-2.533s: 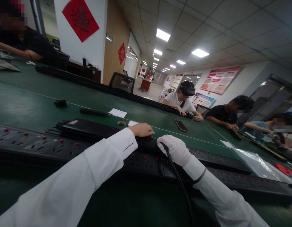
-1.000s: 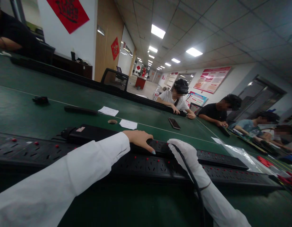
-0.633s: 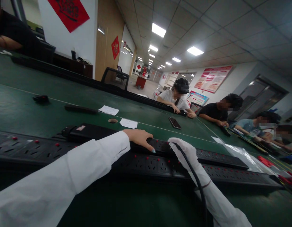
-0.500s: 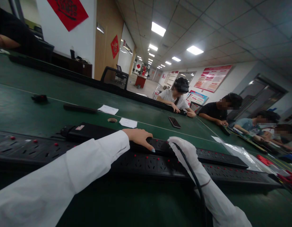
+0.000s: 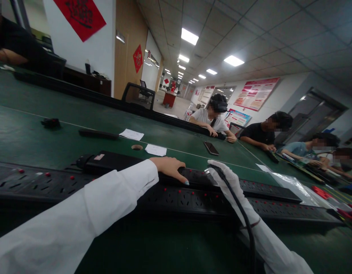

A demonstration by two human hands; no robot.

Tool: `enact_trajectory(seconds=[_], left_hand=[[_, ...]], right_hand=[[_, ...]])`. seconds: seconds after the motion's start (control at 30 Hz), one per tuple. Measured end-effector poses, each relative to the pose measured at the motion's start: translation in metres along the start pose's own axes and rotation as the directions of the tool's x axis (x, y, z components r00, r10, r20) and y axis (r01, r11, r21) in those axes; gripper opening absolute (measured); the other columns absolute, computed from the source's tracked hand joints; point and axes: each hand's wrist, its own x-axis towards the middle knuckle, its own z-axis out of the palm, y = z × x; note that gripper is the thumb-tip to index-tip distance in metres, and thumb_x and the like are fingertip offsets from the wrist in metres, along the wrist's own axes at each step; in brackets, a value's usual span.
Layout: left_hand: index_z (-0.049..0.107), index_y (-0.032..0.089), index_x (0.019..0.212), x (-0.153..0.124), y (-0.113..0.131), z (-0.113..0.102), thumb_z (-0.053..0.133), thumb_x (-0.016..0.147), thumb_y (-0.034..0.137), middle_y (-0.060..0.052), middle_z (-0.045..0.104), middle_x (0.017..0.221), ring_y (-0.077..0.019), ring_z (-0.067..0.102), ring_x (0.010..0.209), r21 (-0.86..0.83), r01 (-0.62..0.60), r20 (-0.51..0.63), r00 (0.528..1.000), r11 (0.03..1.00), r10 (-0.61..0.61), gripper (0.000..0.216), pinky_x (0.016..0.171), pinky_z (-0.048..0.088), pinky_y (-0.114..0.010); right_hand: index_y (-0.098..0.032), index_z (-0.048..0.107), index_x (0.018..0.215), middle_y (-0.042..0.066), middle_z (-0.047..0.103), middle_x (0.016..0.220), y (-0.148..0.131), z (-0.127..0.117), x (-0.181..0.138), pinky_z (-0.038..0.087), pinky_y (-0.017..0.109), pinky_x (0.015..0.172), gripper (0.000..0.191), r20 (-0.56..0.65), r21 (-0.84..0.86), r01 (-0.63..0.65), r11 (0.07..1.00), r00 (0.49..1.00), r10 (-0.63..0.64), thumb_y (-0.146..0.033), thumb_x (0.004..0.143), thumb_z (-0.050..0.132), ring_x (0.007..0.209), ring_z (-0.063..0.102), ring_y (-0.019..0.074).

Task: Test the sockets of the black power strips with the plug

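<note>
My bare left hand (image 5: pixel 170 169) is closed over the back power strip (image 5: pixel 265 190), its thumb on the near side and its fingertips hidden behind. In my white-gloved right hand (image 5: pixel 225 177) is a black plug (image 5: pixel 214 167), its metal prongs showing and pointing left, just above the strip. The plug's black cable (image 5: pixel 241 213) runs down over my right wrist and forearm. A longer power strip (image 5: pixel 190 201) with red-dotted sockets lies in front, parallel to the first. Where the prongs sit relative to the sockets is hard to tell.
Beyond the strips lie paper slips (image 5: pixel 156 150), a phone (image 5: pixel 211 148), a black bar (image 5: pixel 99 134) and a round table hole (image 5: pixel 137 147). Clear plastic bags (image 5: pixel 292 186) and red items (image 5: pixel 321 193) are at the right. Several people sit around the green table (image 5: pixel 164 243).
My right hand has shifted slightly right, away from my left hand, and the plug's prongs now show. My left hand keeps its hold on the strip.
</note>
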Motion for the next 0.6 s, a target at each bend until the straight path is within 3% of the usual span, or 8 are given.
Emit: enact_trajectory(seconds=[0.17,0.37,0.6], left_hand=[[0.047,0.022,0.118,0.001,-0.001,0.000,0.038,0.056,0.080,-0.011,0.057,0.111,-0.0271,0.053,0.094,0.025,-0.029,-0.005,1.000,0.999,0.030,0.085,0.077,0.040,-0.034],[0.048,0.023,0.117,-0.002,-0.001,-0.001,0.037,0.055,0.081,-0.010,0.058,0.108,-0.0269,0.055,0.091,0.036,-0.027,-0.017,0.999,0.999,0.028,0.085,0.074,0.041,-0.034],[0.048,0.023,0.116,-0.001,0.001,0.000,0.038,0.055,0.080,-0.010,0.059,0.108,-0.0263,0.055,0.091,0.035,-0.007,-0.017,1.000,0.999,0.007,0.083,0.074,0.041,-0.033]], right_hand=[[-0.022,0.055,0.109,0.004,0.063,0.102,-0.014,0.008,0.009,0.046,0.031,0.085,0.034,0.019,-0.024,-0.077,0.997,0.997,0.077,-0.036,0.078,0.053,0.092,0.059,0.0173],[-0.026,0.056,0.110,0.001,0.060,0.109,-0.010,0.028,0.009,0.045,0.030,0.087,0.033,0.036,-0.114,-0.001,0.993,0.999,0.005,-0.036,0.079,0.052,0.098,0.057,0.0169],[-0.025,0.053,0.115,0.002,0.058,0.113,-0.009,0.028,0.005,0.045,0.029,0.089,0.036,0.084,-0.214,0.139,0.967,0.989,-0.124,-0.034,0.080,0.051,0.102,0.055,0.0169]])
